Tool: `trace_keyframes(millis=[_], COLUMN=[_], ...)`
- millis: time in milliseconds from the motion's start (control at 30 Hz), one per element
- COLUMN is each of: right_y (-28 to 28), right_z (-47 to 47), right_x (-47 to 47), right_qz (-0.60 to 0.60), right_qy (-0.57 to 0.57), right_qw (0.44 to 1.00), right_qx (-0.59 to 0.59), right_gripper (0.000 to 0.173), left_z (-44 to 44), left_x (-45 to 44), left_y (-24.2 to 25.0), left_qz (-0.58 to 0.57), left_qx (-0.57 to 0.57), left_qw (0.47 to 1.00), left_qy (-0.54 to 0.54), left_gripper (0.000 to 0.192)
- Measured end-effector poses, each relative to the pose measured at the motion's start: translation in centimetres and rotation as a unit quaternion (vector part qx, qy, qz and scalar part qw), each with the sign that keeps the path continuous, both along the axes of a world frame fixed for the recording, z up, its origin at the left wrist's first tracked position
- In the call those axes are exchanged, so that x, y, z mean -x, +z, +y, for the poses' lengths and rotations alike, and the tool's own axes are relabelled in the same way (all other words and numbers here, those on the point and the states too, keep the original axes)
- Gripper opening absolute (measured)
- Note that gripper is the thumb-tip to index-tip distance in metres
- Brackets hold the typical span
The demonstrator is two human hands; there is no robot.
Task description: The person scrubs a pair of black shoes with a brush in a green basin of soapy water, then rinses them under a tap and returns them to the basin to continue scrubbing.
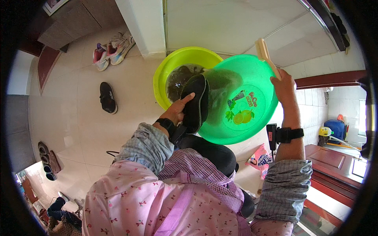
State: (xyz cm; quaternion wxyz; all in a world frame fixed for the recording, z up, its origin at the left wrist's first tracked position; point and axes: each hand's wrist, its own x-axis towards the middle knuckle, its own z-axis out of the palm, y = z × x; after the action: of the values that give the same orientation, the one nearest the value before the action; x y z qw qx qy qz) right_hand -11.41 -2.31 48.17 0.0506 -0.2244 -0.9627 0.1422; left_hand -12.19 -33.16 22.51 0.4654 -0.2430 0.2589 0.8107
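My left hand [177, 109] grips a black shoe [193, 107], thumb on top, over the place where two plastic basins meet. The yellow-green basin [161, 84] holds dark, murky water. The green basin [265, 118], tilted and partly over the yellow-green one, has fruit pictures on its bottom and a greyish film or water on its left side. In my right hand [285, 87] is the handle of a light-coloured scrubbing brush [262, 50], raised at the green basin's upper right rim, bristles facing left. The shoe's far side is hidden.
A single black shoe [108, 98] lies on the tiled floor to the left. A pair of sneakers [110, 53] stands near the white wall corner. More footwear [48, 160] is at the far left. A pink printed bag [260, 160] lies beside my right forearm, near a dark red wooden door [327, 159].
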Motion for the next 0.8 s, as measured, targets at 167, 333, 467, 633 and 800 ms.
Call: trace_keyframes(millis=[167,333,467,633,800], right_y=[3.5,6.0,7.1,8.1,8.2], right_z=[-4.7,-10.3,-15.3,-19.8,-22.6], right_x=[2.6,4.9,4.9,5.0,4.9], right_qz=[-0.013,0.011,0.031,0.05,0.079], right_qy=[0.042,0.111,0.159,0.199,0.233], right_qw=[0.999,0.989,0.974,0.961,0.954], right_qx=[-0.032,-0.101,-0.158,-0.187,-0.171], right_gripper=[0.03,0.023,0.036,0.037,0.036], left_z=[0.3,0.5,0.6,1.0,0.8], left_x=[0.6,0.2,-0.1,0.6,0.5], left_y=[0.2,0.8,0.6,0.5,1.9], left_qz=[0.0,0.01,0.001,-0.016,-0.033], left_qx=[-0.045,-0.088,-0.145,-0.194,-0.239], left_qw=[0.999,0.996,0.988,0.978,0.967], left_qy=[0.002,0.031,0.052,0.076,0.077], left_gripper=[0.051,0.054,0.056,0.058,0.061])
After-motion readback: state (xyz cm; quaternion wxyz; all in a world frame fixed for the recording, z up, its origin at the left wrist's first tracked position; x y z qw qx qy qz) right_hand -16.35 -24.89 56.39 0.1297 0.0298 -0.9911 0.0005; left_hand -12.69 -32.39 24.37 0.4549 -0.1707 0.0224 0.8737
